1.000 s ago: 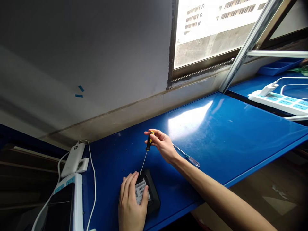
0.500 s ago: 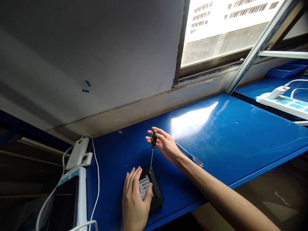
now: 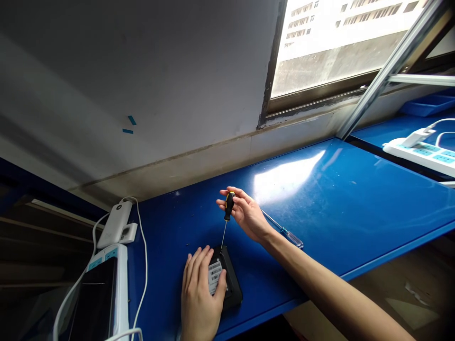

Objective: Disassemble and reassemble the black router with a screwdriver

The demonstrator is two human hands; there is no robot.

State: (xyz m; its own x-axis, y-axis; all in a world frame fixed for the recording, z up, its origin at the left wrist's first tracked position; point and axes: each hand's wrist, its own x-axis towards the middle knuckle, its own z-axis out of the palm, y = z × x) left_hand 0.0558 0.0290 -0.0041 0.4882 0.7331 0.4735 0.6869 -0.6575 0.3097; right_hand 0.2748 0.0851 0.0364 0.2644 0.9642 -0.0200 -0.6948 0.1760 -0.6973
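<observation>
A small black box-shaped device [image 3: 232, 289] with a white barcode label [image 3: 213, 277] lies on the blue table. Over its left side is my left hand [image 3: 202, 293], which holds it against the tabletop, the thumb across the label and the fingers toward the far left edge. My right hand [image 3: 247, 215] grips a black-and-yellow screwdriver [image 3: 230, 206] by its handle, between thumb and fingers. The thin shaft slants down, its tip at the device's far edge. Just beyond my right wrist, a second screwdriver [image 3: 292, 237] with a clear handle lies on the table, part of its shaft showing.
On the left stand a white power strip [image 3: 122, 284], a dark-screened phone [image 3: 94, 298] and a white power bank [image 3: 115, 222] with cables. Tiny dark screw-like bits [image 3: 187, 244] lie beyond the device. Another power strip [image 3: 423, 151] sits far right, behind a metal frame post [image 3: 377, 80].
The screwdriver handle has tilted slightly to the right in my right hand, its tip staying at the device's far edge. The whole view has shifted a little; my left hand keeps its place.
</observation>
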